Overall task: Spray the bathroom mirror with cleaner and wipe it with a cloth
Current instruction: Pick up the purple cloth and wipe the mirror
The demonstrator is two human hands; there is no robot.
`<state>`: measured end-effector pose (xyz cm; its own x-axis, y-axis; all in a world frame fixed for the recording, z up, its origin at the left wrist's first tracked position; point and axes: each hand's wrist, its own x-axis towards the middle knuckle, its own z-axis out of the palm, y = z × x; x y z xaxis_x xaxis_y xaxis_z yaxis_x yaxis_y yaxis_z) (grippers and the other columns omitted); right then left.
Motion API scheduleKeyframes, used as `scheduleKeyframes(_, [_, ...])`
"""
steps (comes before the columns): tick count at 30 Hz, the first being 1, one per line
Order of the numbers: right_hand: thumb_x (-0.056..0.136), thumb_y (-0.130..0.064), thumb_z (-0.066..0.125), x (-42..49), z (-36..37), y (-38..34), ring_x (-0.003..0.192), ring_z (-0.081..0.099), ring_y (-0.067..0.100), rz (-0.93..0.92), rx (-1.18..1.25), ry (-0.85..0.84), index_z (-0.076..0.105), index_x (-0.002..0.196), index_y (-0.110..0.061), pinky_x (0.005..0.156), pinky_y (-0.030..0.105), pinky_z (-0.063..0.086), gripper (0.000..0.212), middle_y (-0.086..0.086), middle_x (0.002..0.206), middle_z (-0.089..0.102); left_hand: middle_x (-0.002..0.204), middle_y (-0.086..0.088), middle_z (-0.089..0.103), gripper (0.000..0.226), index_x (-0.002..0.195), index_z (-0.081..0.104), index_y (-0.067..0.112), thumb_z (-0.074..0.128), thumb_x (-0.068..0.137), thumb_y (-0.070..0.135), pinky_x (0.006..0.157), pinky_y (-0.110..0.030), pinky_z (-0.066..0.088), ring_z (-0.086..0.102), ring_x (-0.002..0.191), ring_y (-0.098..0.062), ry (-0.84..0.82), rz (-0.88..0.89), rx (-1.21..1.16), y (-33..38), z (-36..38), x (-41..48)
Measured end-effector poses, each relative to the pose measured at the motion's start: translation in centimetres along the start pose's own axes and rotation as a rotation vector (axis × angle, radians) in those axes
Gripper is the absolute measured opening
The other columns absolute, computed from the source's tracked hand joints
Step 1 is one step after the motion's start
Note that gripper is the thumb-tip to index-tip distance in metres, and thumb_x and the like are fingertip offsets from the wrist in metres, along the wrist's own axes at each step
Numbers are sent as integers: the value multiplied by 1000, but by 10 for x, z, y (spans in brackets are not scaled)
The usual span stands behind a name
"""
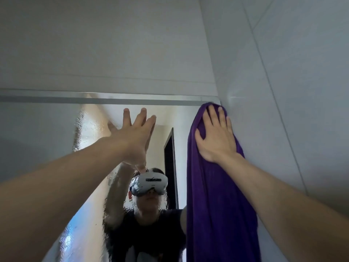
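While the right hand (217, 137), fingers straight, presses the purple cloth (217, 205) on the top right corner of the mirror (47, 138), the left hand (134, 140) leans open on the wet part. The purple cloth may slip down, and the bare left hand may leave marks.

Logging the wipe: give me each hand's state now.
Left hand: open, fingers straight, palm toward the mirror.
Right hand: open, pressing the purple cloth to the mirror.
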<state>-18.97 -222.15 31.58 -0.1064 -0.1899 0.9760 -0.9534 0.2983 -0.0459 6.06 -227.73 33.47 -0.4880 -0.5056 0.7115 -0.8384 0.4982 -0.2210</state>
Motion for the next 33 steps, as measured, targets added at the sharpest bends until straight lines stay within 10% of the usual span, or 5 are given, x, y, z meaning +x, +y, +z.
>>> scheduleKeyframes(21, [98, -55, 25, -53, 21, -106, 159, -4, 29, -266, 17, -44, 14, 164, -19, 129, 51, 3, 76, 4, 174, 6, 166, 5, -22, 157, 149, -32, 32, 85, 52, 72, 113, -73, 22, -14, 153, -40, 96, 117, 56, -14, 3, -9])
scheduleKeyframes(26, [95, -56, 36, -104, 30, -95, 159, 5, 30, -173, 13, -67, 22, 162, -18, 127, 54, 8, 78, 4, 172, 14, 162, 6, -35, 147, 144, -36, 48, 78, 57, 77, 116, -70, -3, -26, 150, -40, 139, 50, -74, -47, 14, -32])
scheduleKeyframes(33, [89, -59, 13, -29, 13, -73, 159, -4, 29, 5, -6, -51, 12, 164, -18, 128, 54, 2, 85, 4, 174, 3, 162, 4, -36, 149, 135, -40, 60, 73, 43, 89, 113, -77, 3, -25, 150, -43, 105, -109, 124, -152, -2, -50])
